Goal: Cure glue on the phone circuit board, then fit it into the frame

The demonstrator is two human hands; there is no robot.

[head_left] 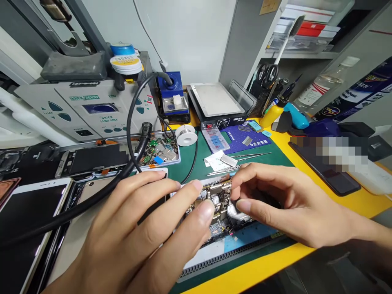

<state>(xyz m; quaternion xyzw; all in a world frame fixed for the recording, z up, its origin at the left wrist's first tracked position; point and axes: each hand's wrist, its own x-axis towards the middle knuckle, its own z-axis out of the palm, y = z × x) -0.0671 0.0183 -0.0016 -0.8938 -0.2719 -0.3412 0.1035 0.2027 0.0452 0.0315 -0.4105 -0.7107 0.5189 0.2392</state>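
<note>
A small phone circuit board [221, 200] stands raised on edge over an opened phone [219, 226]. At the board's left end, the thumb and index finger of my left hand [147, 224] close in on it, the other fingers stretched over the bench. My right hand [284, 200] grips the board's right edge with its fingertips, the thumb just below. Part of the phone's inside, with a silvery patch, shows beneath the hands; the rest is hidden. The phone lies on a light-coloured work tray [202, 263] with a blue strip.
Behind my hands are tweezers [251, 155], a solder spool [186, 135], a parts tray [165, 159] and a heating plate [217, 102]. A thick black hose [92, 202] crosses the left side from the rework station [101, 110]. Phones lie left and right [324, 163].
</note>
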